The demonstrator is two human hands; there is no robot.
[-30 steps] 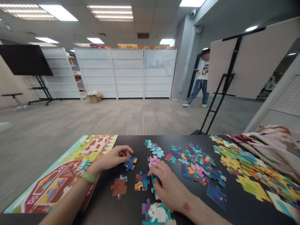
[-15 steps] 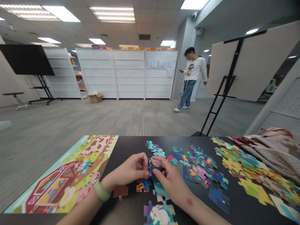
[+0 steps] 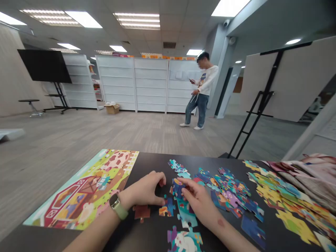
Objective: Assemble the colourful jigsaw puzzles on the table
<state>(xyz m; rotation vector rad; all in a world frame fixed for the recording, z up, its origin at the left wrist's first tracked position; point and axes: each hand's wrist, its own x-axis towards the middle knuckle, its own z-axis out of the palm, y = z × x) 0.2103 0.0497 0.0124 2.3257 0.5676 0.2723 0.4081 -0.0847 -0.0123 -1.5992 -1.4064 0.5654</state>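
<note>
Pinching a dark-blue puzzle piece [image 3: 177, 189], right hand [image 3: 198, 199] with narrow grip (left hand [image 3: 144, 191] empty, grip wide)

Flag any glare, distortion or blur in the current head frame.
Head view: the upper-right ceiling light panel is blown out to white. Head view: wide-angle stretch likely exaggerates the lean of the television and easel board. Head view: the rabbit puzzle piece is readable, slightly soft; pixelation covers a person's face.
</note>
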